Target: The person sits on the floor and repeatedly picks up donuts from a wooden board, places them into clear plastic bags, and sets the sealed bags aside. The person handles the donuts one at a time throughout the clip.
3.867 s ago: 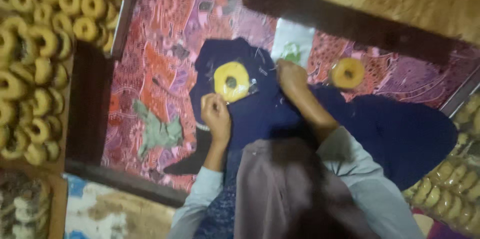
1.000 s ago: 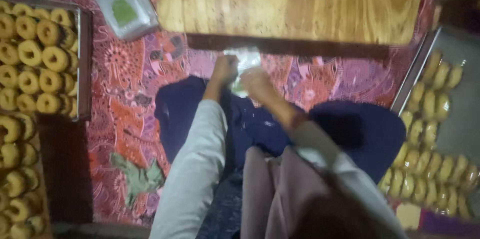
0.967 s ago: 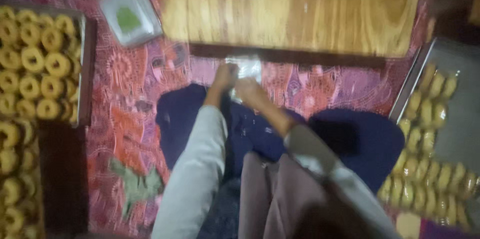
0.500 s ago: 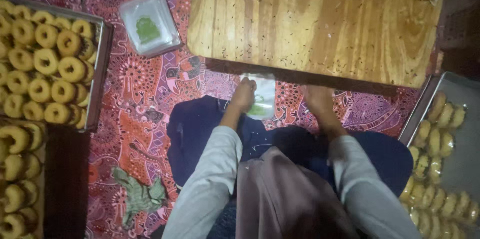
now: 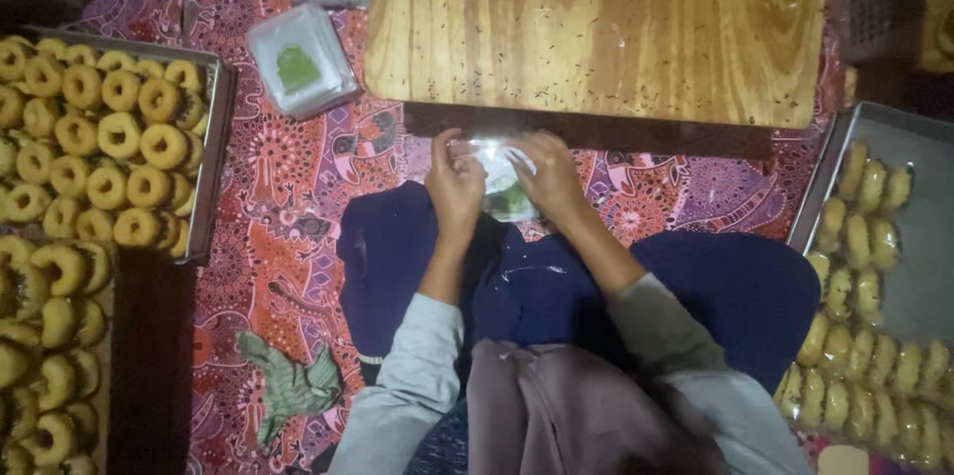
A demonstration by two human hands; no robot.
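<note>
My left hand point(image 5: 455, 185) and my right hand point(image 5: 548, 174) both grip a small clear plastic bag point(image 5: 502, 182) with a green patch on it, held between them just below the edge of a low wooden board point(image 5: 596, 28). The hands are over my lap, which is covered in dark blue cloth point(image 5: 556, 286). What is inside the bag is hidden by my fingers.
A metal tray of ring-shaped pastries point(image 5: 99, 147) sits at the left, more pastries point(image 5: 45, 356) below it. A tray of wrapped pastries point(image 5: 874, 296) is at the right. Stacks of clear bags point(image 5: 298, 63) lie at the top left on a patterned red cloth point(image 5: 288, 197). A green rag point(image 5: 288, 386) lies nearby.
Earlier a ring pastry lay on my lap; it is no longer in view. My right hand came back to the clear bag, and both hands now hold it.
</note>
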